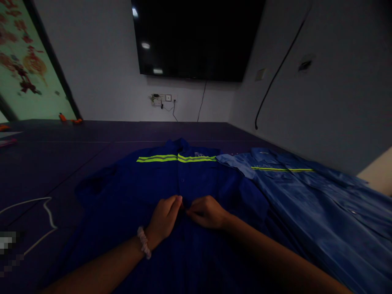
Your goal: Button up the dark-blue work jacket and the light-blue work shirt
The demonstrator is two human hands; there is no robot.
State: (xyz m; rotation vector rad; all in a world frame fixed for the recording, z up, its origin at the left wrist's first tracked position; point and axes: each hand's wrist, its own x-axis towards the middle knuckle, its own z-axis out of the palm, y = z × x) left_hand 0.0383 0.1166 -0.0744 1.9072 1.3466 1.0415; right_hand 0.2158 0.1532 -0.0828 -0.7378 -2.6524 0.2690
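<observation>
A dark blue work shirt [171,179] with a yellow-green reflective stripe lies flat, front up, on the dark table [76,143]. My left hand [164,218], with a pale scrunchie on the wrist, pinches the shirt's front placket at mid-chest. My right hand [206,212] pinches the same placket right beside it; the fingertips of both hands nearly touch. Both hands are closed on the fabric. Whatever lies between the fingertips is too small to make out.
A lighter blue shirt [306,196] with the same stripe lies to the right, overlapping the dark one's sleeve. A white cord [45,212] lies on the table at left. A black screen [196,36] hangs on the far wall above sockets [162,99].
</observation>
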